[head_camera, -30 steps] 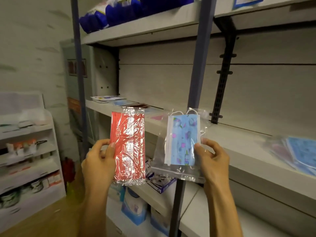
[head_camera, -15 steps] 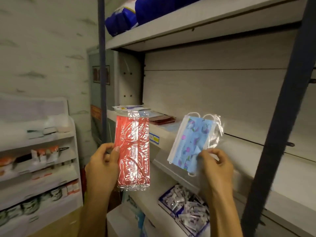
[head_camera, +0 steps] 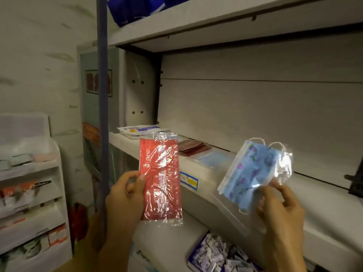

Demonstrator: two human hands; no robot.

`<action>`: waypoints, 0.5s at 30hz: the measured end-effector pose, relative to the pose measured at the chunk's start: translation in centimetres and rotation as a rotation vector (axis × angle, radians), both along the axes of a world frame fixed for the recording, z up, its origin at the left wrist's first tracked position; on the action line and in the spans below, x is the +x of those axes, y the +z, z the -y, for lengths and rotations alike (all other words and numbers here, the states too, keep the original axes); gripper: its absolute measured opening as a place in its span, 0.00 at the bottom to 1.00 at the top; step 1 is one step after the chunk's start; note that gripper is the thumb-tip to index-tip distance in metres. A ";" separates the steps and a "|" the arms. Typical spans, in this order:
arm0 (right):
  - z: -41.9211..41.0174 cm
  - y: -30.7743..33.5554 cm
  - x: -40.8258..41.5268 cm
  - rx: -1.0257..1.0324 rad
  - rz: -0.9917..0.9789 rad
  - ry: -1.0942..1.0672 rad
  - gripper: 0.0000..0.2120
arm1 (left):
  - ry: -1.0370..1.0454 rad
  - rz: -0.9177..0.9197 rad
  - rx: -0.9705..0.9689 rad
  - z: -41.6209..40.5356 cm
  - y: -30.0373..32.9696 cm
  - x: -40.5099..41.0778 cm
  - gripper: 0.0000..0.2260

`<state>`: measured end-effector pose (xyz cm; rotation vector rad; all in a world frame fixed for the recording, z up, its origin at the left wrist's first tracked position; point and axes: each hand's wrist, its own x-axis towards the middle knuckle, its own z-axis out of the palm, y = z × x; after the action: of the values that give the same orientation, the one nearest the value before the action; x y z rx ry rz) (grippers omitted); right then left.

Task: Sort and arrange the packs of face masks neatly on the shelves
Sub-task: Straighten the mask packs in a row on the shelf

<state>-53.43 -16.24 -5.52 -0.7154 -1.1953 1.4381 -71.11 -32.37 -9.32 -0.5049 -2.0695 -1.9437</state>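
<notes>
white shelf (head_camera: 212, 169) ahead | left hand (head_camera: 125, 195) pinches red mask pack (head_camera: 160, 179) | right hand (head_camera: 279, 205) pinches blue mask pack (head_camera: 253, 171)

Dim, greenish light; glare on plastic wrappers; soft blur, edges bent.

In front of you runs a pale grey metal shelf board (head_camera: 231, 173) with a small blue-and-yellow price label (head_camera: 189, 181) on its front lip. At its far left end lies a flat white pack with blue and yellow print (head_camera: 140, 130). Just right of that rests a stack of dark red flat packs (head_camera: 193, 147), and beside those a light blue mask pack in clear plastic (head_camera: 213, 159), lying flat near the front edge
</notes>
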 end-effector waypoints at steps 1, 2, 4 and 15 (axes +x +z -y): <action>0.1 0.2 -0.6 -0.013 -0.020 -0.017 0.04 | -0.022 -0.008 -0.002 0.0 0.2 -1.0 0.02; 0.2 0.5 -1.3 -0.019 -0.042 -0.029 0.02 | -0.042 -0.015 -0.002 0.1 0.4 -2.2 0.02; 0.7 1.1 -2.8 -0.005 -0.050 -0.062 0.01 | -0.084 -0.012 0.018 0.5 0.9 -4.8 0.03; 6.5 1.1 -13.9 0.020 -0.168 -0.153 0.17 | -0.190 -0.033 -0.014 4.6 2.5 -18.3 0.05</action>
<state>-67.37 -22.73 -4.44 -0.6445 -1.0022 1.3302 -89.40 -36.99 -6.86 -0.7569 -2.0833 -2.0082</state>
